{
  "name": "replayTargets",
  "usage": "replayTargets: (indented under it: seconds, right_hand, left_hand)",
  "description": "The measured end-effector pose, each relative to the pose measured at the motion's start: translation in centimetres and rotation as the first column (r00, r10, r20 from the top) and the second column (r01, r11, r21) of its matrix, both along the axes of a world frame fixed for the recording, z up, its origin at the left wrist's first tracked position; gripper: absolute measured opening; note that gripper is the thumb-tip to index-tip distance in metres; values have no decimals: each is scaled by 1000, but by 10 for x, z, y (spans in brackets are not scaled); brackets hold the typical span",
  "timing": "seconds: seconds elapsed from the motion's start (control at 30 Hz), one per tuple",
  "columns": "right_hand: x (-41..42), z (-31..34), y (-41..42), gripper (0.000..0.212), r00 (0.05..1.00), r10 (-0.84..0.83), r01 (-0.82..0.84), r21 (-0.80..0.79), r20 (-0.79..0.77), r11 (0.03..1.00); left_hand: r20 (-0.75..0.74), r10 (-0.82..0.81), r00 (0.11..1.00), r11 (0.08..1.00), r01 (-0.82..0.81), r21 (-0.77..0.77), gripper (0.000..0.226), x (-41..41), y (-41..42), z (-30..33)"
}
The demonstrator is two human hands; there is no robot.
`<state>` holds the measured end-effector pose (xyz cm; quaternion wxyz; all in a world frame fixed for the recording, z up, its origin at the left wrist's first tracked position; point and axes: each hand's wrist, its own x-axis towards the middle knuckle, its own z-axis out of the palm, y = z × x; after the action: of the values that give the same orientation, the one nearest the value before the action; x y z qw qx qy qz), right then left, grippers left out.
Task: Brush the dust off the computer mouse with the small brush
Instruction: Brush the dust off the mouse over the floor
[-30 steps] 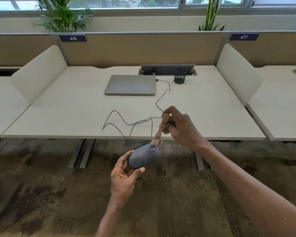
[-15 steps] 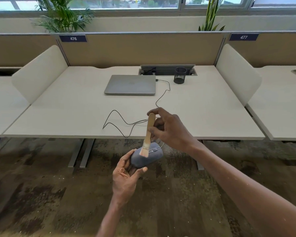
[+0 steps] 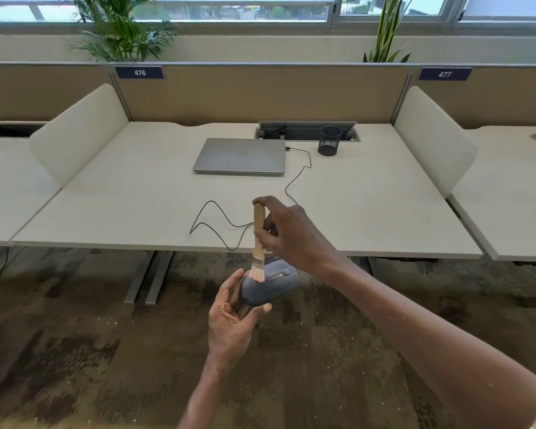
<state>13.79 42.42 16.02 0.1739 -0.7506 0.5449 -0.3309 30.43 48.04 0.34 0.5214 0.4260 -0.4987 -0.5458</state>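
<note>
Left hand is cupping the computer mouse from below, palm up; its grip is closing around the rear and underside of the mouse, thumb lying along the near edge, fingers curling up the far-left side. The mouse is sitting in the air in front of the worktop, off its near edge and above the floor, top face with buttons and wheel tilting up and to the right.

Right hand is pinching the small brush by its wooden handle, fingertips pressing together around the stem, one finger hooking over the handle's top end. The brush is standing nearly upright, bristles pointing down and touching the rear hump of the mouse, just beside the left fingers.

Relative to the mouse: a black cable is looping on the worktop just beyond it and running on to a closed laptop farther back; a black mesh cup is standing beyond and to the right, near the laptop.
</note>
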Motion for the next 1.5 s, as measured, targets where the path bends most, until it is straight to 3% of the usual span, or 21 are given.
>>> replayTargets:
  seconds: [0.17, 0.4, 0.63, 0.87, 1.03, 1.3, 1.5]
  right_hand:
    - [-4, 3, -10, 48, 985, -82, 74, -53, -151, 996]
    - [18, 3, -22, 52, 995, -94, 96, 53, -25, 994]
    - [9, -3, -38, 17, 978, -200, 210, 227, -67, 951]
    - [-15, -6, -45, 7, 944, -275, 315, 250, -181, 916]
    - [-28, -4, -43, 13, 910, -317, 376, 205, -268, 904]
    - [-6, 1, -45, 15, 957, -261, 282, 189, -130, 941]
    - [-26, -5, -49, 17, 911, -326, 379, 197, -253, 904]
  left_hand:
    - [-8, 3, 1000, 1000, -3, -3, 81, 2, 2, 0]
    - [-2, -4, 1000, 1000, 4, -3, 78, -1, 1, 5]
    - [-4, -3, 1000, 1000, 3, -22, 80, 1, 1, 4]
    - [5, -24, 1000, 999, 24, -37, 73, 2, 2, 0]
    - [11, -27, 1000, 999, 28, -31, 73, 4, 1, -1]
    - [20, -39, 999, 998, 40, -47, 71, -1, -6, 2]
    - [37, -19, 999, 999, 20, -33, 72, 3, -7, 0]
